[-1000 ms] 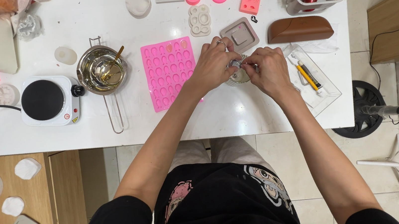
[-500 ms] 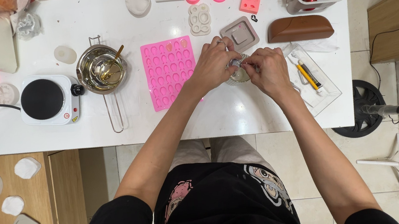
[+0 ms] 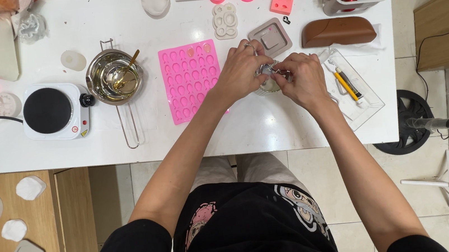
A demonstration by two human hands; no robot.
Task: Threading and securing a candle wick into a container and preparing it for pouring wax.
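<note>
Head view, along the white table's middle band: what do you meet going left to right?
Electric hot plate → steel pot with spoon → pink silicone mould tray → left hand → right hand → clear tray with pens.

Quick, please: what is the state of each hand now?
Left hand: closed, pinching the small silvery piece.
Right hand: closed on the same piece, above a small glass jar.

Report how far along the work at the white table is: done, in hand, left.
Done: two cavities at the top of the pink mould tray look filled, and the metal pot holds liquid with a spoon in it. In hand: left hand and right hand both grip a small shiny piece over a small glass container. Left: most tray cavities look empty.
</note>
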